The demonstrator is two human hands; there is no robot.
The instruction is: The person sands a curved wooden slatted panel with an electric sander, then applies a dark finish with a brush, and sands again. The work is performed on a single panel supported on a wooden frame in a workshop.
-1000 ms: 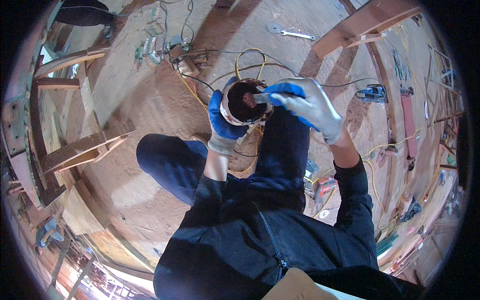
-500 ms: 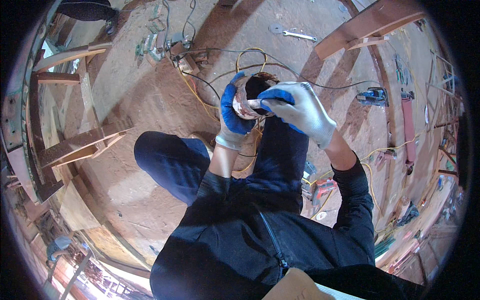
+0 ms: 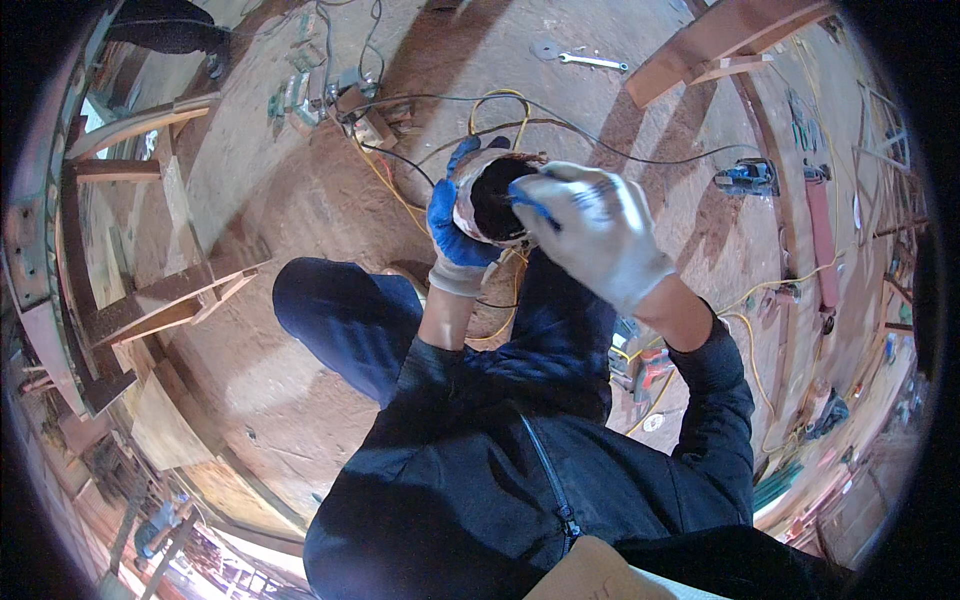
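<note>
My left hand (image 3: 460, 225), in a white glove with a blue palm, wraps round the left side of a stained, whitish-brown can (image 3: 466, 204). Its round mouth tilts toward me and shows a dark inside and a ragged, crusted rim. Over the right part of that mouth is my right hand (image 3: 595, 225), gloved alike, fingers bent together at the rim. Motion smears it slightly, and whatever its fingers pinch is hidden. The can is held above the floor, just beyond my knees.
A wrench (image 3: 593, 62) lies on the dusty floor ahead. Yellow and black cables (image 3: 640, 152) run around the can. On the right are a power tool (image 3: 748, 178) and a red tool (image 3: 652, 370). Wooden frames stand at left (image 3: 165, 290) and upper right (image 3: 725, 45).
A pale stick that showed in my right fingers is now out of sight. That hand has turned, with its back more toward me. The can has shifted slightly left in my left hand.
</note>
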